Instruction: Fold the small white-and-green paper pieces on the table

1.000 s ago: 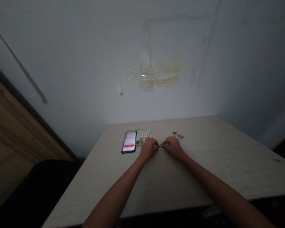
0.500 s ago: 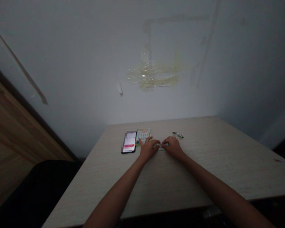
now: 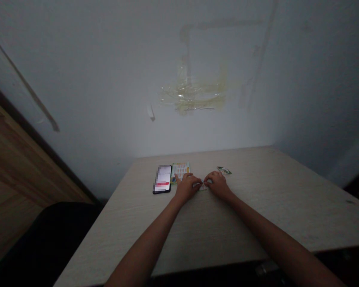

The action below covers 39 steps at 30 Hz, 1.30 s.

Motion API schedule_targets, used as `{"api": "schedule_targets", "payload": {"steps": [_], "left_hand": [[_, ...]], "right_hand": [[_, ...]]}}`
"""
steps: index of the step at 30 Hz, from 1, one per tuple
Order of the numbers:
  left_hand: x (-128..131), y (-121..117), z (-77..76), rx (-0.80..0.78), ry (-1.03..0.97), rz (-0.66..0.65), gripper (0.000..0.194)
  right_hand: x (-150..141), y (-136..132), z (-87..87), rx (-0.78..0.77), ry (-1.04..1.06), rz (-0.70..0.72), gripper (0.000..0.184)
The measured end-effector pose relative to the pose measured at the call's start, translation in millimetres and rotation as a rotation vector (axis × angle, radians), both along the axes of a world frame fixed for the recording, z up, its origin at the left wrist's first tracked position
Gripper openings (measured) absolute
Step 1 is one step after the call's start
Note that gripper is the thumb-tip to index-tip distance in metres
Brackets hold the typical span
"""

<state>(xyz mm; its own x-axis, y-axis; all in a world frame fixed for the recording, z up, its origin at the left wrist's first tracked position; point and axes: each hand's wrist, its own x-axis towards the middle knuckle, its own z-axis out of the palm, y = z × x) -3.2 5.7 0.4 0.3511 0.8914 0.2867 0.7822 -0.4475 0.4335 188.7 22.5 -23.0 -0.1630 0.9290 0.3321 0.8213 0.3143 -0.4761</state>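
Note:
My left hand [image 3: 188, 186] and my right hand [image 3: 217, 184] meet over the middle of the table, fingertips almost touching. Between and just below them lies a small, pale, flat piece [image 3: 203, 187], mostly covered by the fingers. Each hand pinches at its upper edge, but what is in the pinch is too small to make out. A printed green and white card or packet [image 3: 181, 169] lies partly under my left hand's spread outer fingers. Just beyond my right hand rests a small crumpled scrap with green and white on it [image 3: 224, 170].
A smartphone [image 3: 162, 179] with a lit screen lies left of the printed card. The pale wooden table [image 3: 131, 223] meets a white wall [image 3: 107, 79] carrying old tape. A dark chair-like shape [image 3: 48, 239] and wooden panel [image 3: 14, 167] stand at the left.
The fingertips have shifted slightly, and a little more of the small pale piece shows beneath them. Phone, card and scrap stay where they were.

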Motion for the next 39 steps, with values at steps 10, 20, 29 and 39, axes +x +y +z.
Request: {"api": "schedule_targets", "payload": {"steps": [10,20,29,39], "left_hand": [[-10,2,8.7,-0.014,0.128,-0.085,0.019],[-10,-8,7.5,0.041,0.165,-0.113,0.021],[-6,-15,8.0,0.183,0.14,-0.064,0.019],[-5,-19,9.4,0.239,0.205,-0.039,0.022]], "right_hand": [[3,1,-1.1,0.016,0.013,0.012,0.011],[12,1,-2.7,0.114,0.089,0.081,0.015],[20,-3,-0.1,0.232,0.087,0.223,0.013],[18,-7,3.6,0.152,0.065,0.331,0.014]]}}
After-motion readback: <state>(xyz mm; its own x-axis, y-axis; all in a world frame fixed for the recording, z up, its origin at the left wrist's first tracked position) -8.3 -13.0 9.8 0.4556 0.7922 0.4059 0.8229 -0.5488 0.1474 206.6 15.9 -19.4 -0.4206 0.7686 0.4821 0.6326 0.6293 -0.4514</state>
